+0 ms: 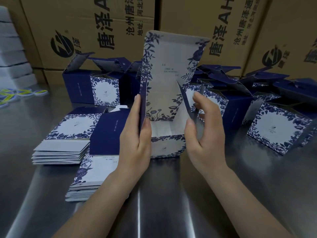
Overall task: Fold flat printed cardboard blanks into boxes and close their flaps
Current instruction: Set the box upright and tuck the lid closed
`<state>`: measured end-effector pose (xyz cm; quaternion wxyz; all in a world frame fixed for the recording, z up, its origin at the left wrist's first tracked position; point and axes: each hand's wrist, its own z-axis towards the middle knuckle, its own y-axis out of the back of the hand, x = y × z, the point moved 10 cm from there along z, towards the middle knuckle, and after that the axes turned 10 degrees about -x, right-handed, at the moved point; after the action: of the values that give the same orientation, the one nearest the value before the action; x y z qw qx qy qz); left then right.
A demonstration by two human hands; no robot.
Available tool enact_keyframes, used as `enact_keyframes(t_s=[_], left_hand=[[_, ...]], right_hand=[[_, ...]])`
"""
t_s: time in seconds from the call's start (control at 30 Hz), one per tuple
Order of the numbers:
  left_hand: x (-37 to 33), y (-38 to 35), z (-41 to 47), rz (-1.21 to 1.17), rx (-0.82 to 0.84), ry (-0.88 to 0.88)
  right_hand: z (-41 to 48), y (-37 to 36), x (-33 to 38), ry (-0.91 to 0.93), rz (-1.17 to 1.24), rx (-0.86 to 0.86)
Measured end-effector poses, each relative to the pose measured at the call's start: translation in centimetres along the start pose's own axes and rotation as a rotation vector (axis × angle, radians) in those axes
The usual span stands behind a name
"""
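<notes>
Centre frame on the steel bench [154, 203], you are squaring up a blue floral box [168, 100], left hand [137, 134] pressing flat against its wall, right hand [204, 133] loosely pinching the side flap [186, 102]. Forcing that flap off its crease risks buckling it.

- Left hand [137, 133] upright, fingers straight, flat against the left side of the box [164, 93].
- Right hand [204, 133] cupped, thumb and curled fingertips pinching its right flap [186, 102].
- Both forearms bare, reaching forward.
</notes>
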<state>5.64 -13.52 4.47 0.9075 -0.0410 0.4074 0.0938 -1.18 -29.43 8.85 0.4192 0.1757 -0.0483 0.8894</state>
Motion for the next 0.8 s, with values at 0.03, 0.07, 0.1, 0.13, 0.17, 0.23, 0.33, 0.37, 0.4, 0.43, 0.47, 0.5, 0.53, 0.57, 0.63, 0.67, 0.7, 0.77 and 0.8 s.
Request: enact_keyframes(t_s=[0.03,0.07,0.1,0.13,0.17,0.23,0.33,0.37,0.4,0.43,0.47,0.5,0.53,0.57,0.63,0.67,0.7,0.77,0.8], left_hand=[[0.1,0.0,-0.1,0.027,-0.005,-0.007],[0.0,0.1,-0.1,0.039,-0.011,-0.026],[0.0,0.1,-0.2,0.053,-0.018,-0.051],[-0.1,0.2,-0.1,0.079,-0.029,-0.073],[-0.1,0.3,0.0,0.102,-0.034,-0.084],[0.3,0.1,-0.2,0.132,-0.013,-0.069],[1.5,-0.1,-0.2,0.135,-0.003,0.043],[1.5,-0.3,-0.3,0.124,0.005,0.067],[1.4,-0.5,-0.5,0.110,0.019,0.068],[1.3,-0.8,-0.7,0.099,0.033,0.074],[1.5,-1.1,-1.0,0.086,0.047,0.091],[1.8,-1.4,-1.3,0.074,0.059,0.116],[2.2,-1.6,-1.5,0.057,0.065,0.158],[2.6,-1.9,-1.7,0.031,0.061,0.208],[3.4,-2.2,-2.2,-0.010,0.048,0.302],[3.6,-2.4,-2.5,-0.015,0.051,0.331],[3.7,-2.5,-2.7,-0.014,0.060,0.347],[3.4,-2.7,-3.0,-0.011,0.074,0.340],[3.2,-2.7,-3.0,-0.015,0.070,0.332]], right_hand=[[-0.1,0.1,1.0,0.065,-0.036,-0.023],[-0.2,0.1,2.1,0.126,-0.065,-0.047],[-0.5,0.2,3.3,0.186,-0.076,-0.068],[-0.9,0.2,4.5,0.242,-0.059,-0.081],[-1.4,0.0,5.7,0.288,-0.016,-0.078],[-2.6,-0.9,7.4,0.313,0.088,-0.032],[-3.2,-2.9,7.2,0.145,0.064,0.074],[-3.1,-3.4,6.5,0.060,0.002,0.116],[-3.1,-3.9,5.7,-0.013,-0.076,0.166],[-3.0,-4.4,4.8,-0.069,-0.161,0.230],[-2.9,-4.9,4.1,-0.109,-0.256,0.308],[-2.9,-5.4,3.4,-0.135,-0.350,0.391],[-2.9,-5.8,2.8,-0.155,-0.429,0.464],[-2.8,-6.0,2.4,-0.177,-0.484,0.515],[-2.5,-6.3,1.6,-0.264,-0.521,0.563],[-2.4,-6.3,1.0,-0.328,-0.509,0.566],[-2.2,-6.5,0.4,-0.379,-0.501,0.561],[-1.9,-7.0,-0.7,-0.393,-0.569,0.573],[-1.8,-7.4,-1.1,-0.392,-0.601,0.580]])
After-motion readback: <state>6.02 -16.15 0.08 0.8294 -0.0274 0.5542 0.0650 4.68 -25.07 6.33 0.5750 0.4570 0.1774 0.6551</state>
